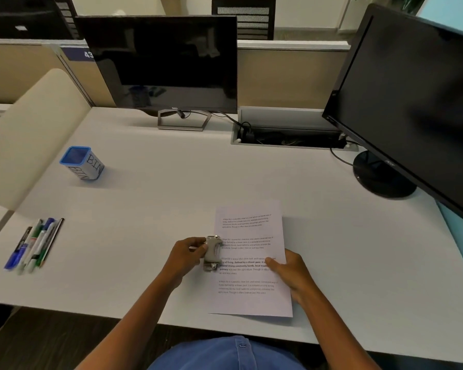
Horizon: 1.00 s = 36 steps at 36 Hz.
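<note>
A printed sheet of paper lies on the white desk near its front edge, with several short blocks of text. A grey metal hole punch sits at the sheet's left edge, about halfway along it. My left hand grips the punch from the left, fingers curled around its body. My right hand holds the sheet's right edge, thumb lying on top of the paper and fingers beneath or beside it.
A blue-rimmed cup marked BIN stands at the left. Several pens and markers lie near the left front corner. Two dark monitors stand at the back and right, with an open cable tray between them.
</note>
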Available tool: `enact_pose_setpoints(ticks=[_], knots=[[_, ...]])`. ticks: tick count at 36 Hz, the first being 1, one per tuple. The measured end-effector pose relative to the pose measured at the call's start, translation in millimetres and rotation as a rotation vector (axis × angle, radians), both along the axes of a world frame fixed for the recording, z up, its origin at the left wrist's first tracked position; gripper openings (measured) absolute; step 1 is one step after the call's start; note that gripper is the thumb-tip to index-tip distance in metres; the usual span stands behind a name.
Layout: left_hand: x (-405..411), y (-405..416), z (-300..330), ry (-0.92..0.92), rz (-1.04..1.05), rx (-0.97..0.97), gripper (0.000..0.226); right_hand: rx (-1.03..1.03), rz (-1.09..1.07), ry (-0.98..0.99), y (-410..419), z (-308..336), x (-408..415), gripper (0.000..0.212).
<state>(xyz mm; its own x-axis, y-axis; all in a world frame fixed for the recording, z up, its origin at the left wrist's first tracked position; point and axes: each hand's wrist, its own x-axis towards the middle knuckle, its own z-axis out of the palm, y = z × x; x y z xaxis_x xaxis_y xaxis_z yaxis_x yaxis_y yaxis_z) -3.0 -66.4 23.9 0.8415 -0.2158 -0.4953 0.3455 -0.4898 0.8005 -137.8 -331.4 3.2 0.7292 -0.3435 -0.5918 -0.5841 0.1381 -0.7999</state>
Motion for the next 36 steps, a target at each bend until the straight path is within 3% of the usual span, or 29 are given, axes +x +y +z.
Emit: enact_pose_setpoints(ticks=[8, 15, 25, 36], knots=[[6.8, -0.1, -6.6, -0.039, 0.001, 0.014, 0.033, 0.047, -0.019, 0.003, 1.4, -2.1, -0.6, 0.023], [25.9, -21.3, -20.3, -0.492, -0.039, 0.357, 0.049, 0.035, -0.012, 0.020, 2.1, 0.5, 0.6, 0.026], [23.6, -52.8, -44.2, -0.380, -0.087, 0.540, 0.072, 0.028, -0.010, 0.032, 4.6, 6.1, 2.8, 0.025], [25.3, -50.4, -52.4, -0.395, -0.137, 0.637, 0.073, 0.017, -0.013, 0.059, 5.4, 8.7, 5.2, 0.026]])
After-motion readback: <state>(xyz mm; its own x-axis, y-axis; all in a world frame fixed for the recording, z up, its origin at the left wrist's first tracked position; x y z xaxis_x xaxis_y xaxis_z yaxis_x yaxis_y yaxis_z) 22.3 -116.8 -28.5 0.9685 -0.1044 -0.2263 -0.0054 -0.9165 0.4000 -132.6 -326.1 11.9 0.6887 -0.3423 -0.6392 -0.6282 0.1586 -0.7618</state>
